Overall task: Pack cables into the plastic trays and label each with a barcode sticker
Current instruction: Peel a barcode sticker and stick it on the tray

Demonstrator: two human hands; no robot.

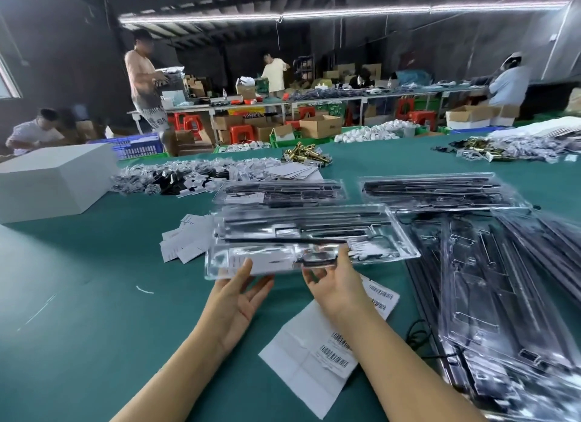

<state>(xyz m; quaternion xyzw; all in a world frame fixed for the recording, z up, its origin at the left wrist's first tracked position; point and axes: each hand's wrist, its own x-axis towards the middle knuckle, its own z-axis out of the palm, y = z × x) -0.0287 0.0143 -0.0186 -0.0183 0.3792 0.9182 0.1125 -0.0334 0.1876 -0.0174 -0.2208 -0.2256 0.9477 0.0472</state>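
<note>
Two hands are engaged at the near edge of one clear plastic tray (301, 245), which is lifted slightly above the green table (94, 296). By the left hand (237, 299) the tray's near-left corner is supported from below, palm up, with the fingers nearly straight and the thumb laid against the tray face beside a white label (248, 263) already stuck there. By the right hand (333, 280) the near edge is pinched further right, fingers curled over the rim where a black cable (283, 240) is seated.

This tray is judged to be packed and labelled. Two more filled trays (283, 190) are laid beyond it, the left one labelled. Much is left: a stack of empty trays (490, 296) waits on the right, and a sheet of barcode stickers (317, 352), only partly used, lies just under the forearms. Both forearms are extended forward and converge on the tray.
</note>
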